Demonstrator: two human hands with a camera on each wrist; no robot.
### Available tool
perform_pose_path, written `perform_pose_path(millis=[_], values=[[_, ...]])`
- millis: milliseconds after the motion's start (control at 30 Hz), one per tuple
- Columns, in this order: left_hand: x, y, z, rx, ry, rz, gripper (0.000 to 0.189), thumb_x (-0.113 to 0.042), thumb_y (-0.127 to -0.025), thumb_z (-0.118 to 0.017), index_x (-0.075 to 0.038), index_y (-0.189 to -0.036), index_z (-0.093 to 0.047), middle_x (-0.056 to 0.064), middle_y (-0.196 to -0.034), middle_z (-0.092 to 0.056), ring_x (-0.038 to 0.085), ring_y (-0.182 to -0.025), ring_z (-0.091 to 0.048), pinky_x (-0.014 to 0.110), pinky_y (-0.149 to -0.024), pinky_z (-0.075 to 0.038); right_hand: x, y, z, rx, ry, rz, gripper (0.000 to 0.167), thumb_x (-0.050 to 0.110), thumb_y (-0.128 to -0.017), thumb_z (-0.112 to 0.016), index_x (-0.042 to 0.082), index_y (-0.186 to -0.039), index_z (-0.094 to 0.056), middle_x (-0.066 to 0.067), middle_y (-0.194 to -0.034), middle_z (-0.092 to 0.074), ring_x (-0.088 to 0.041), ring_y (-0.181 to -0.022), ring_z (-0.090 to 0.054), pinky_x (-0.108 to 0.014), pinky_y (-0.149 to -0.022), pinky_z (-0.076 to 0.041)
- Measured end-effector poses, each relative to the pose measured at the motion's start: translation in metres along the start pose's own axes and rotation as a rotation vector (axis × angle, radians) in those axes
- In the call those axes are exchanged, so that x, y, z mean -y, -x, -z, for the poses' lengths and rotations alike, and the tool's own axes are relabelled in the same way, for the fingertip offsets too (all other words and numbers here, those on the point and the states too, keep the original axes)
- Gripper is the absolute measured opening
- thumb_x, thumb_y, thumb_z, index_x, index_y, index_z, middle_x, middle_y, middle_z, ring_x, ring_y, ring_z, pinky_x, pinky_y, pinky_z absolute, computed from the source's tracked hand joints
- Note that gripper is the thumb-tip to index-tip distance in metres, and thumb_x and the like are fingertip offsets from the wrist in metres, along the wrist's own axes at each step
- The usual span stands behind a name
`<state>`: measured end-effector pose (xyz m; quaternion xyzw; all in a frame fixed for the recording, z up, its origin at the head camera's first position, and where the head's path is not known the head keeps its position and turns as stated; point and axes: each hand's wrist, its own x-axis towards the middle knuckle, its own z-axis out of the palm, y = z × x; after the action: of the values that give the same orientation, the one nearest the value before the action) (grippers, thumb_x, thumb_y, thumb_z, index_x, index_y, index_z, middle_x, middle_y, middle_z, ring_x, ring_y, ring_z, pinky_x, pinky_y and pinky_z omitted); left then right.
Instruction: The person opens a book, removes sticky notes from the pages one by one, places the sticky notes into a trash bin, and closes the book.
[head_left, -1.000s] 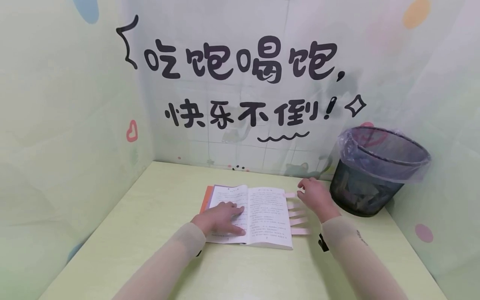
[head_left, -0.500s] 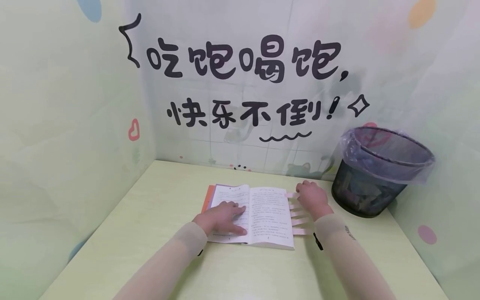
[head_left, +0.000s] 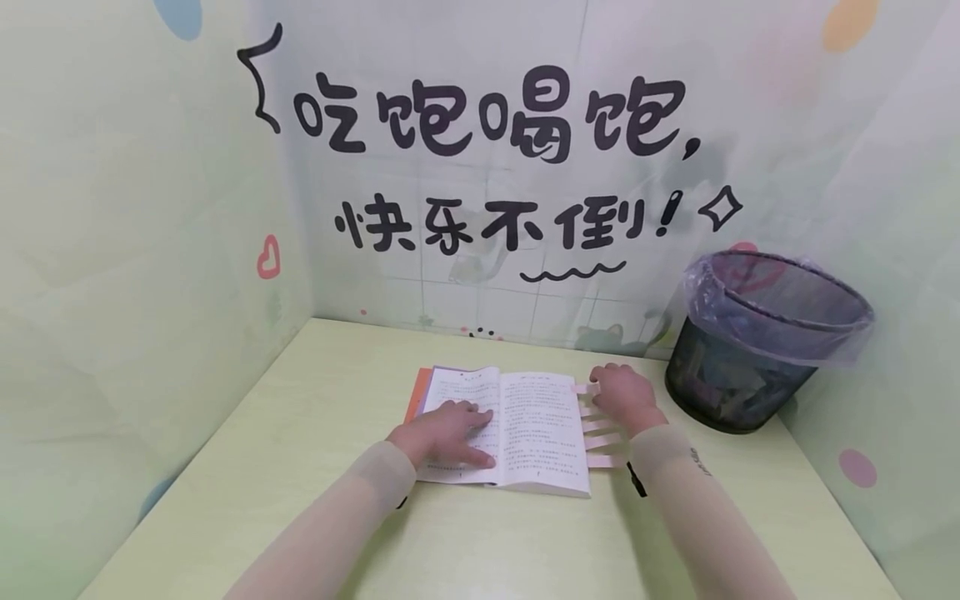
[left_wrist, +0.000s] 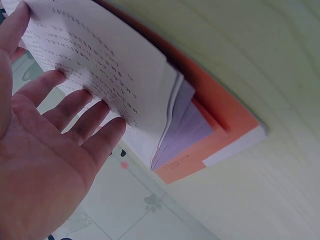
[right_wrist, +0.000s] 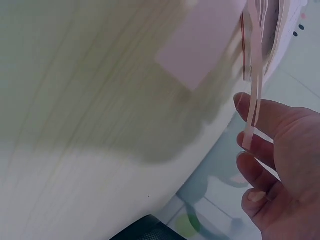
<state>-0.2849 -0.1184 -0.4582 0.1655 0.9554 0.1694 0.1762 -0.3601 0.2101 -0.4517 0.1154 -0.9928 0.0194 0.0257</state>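
Observation:
An open book [head_left: 542, 437] lies on the table, its orange cover [left_wrist: 235, 112] and a purple sheet [left_wrist: 186, 134] showing under the left pages. My left hand [head_left: 444, 437] rests on the left page with fingers spread; the left wrist view has its fingertips touching the print. Several pink paper strips [head_left: 603, 462] stick out from the book's right edge. At the topmost of these, my right hand [head_left: 626, 397] pinches a pink strip [right_wrist: 256, 55] between thumb and index finger, as the right wrist view shows. The strip's other end is among the pages.
A black mesh bin [head_left: 712, 383] with a clear plastic liner [head_left: 697, 300] stands at the back right, close to my right hand, with scraps inside. Printed wall sheets [head_left: 480, 308] enclose the pale table [head_left: 480, 550] at the back and sides.
My right hand has come from just above and right of the top strip down to it, and its fingers have closed on the strip. The left hand stays on the page.

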Motion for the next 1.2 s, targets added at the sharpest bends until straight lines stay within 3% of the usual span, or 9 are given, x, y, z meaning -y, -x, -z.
perform_pose_path(millis=[200, 433, 633, 900, 1067, 1200], values=[[0.002, -0.002, -0.001, 0.000, 0.001, -0.003, 0.091, -0.060, -0.091, -0.085, -0.029, -0.168, -0.048, 0.007, -0.177, -0.041, 0.039, -0.166, -0.033, 0.061, -0.133, -0.035, 0.008, -0.003, -0.003, -0.006, 0.024, 0.008, 0.019, 0.010, -0.099, -0.075, 0.007, -0.118, -0.076, -0.014, -0.112, -0.078, -0.035, -0.104, -0.072, -0.054, -0.086, -0.064], [0.001, -0.003, -0.001, 0.000, -0.001, -0.003, 0.091, -0.060, -0.091, -0.085, -0.029, -0.168, -0.048, 0.007, -0.177, -0.041, 0.039, -0.166, -0.033, 0.061, -0.133, -0.035, 0.008, -0.002, -0.005, 0.012, -0.012, -0.030, 0.021, 0.005, -0.102, -0.065, 0.006, -0.119, -0.077, -0.015, -0.114, -0.078, -0.035, -0.107, -0.073, -0.055, -0.091, -0.063], [0.000, -0.002, 0.000, 0.000, 0.002, 0.001, 0.091, -0.060, -0.091, -0.085, -0.029, -0.168, -0.048, 0.007, -0.177, -0.041, 0.039, -0.167, -0.032, 0.062, -0.132, -0.035, 0.006, 0.001, -0.005, -0.019, 0.010, 0.005, 0.013, 0.005, -0.101, -0.068, 0.012, -0.104, -0.078, -0.009, -0.102, -0.077, -0.029, -0.096, -0.071, -0.051, -0.083, -0.063], [0.000, 0.001, 0.000, 0.003, 0.013, -0.003, 0.090, -0.060, -0.091, -0.085, -0.030, -0.168, -0.048, 0.007, -0.178, -0.040, 0.041, -0.167, -0.030, 0.063, -0.133, -0.033, 0.008, 0.005, -0.004, -0.016, 0.009, -0.010, 0.013, 0.005, -0.102, -0.066, 0.013, -0.097, -0.075, -0.006, -0.095, -0.074, -0.025, -0.087, -0.067, -0.048, -0.080, -0.061], [0.001, 0.005, 0.000, 0.004, 0.025, 0.002, 0.090, -0.060, -0.091, -0.085, -0.031, -0.167, -0.048, 0.006, -0.178, -0.040, 0.041, -0.168, -0.030, 0.064, -0.133, -0.032, 0.003, 0.009, -0.001, -0.001, -0.036, -0.039, 0.010, 0.006, -0.101, -0.066, 0.012, -0.095, -0.072, -0.007, -0.094, -0.075, -0.025, -0.084, -0.066, -0.049, -0.077, -0.060], [0.002, 0.007, 0.001, 0.007, 0.032, 0.003, 0.090, -0.059, -0.090, -0.086, -0.031, -0.167, -0.049, 0.006, -0.177, -0.041, 0.040, -0.168, -0.030, 0.064, -0.134, -0.032, -0.002, 0.013, 0.006, -0.036, -0.096, -0.024, 0.007, 0.009, -0.100, -0.068, 0.012, -0.097, -0.073, -0.008, -0.096, -0.077, -0.027, -0.085, -0.069, -0.049, -0.077, -0.058]])
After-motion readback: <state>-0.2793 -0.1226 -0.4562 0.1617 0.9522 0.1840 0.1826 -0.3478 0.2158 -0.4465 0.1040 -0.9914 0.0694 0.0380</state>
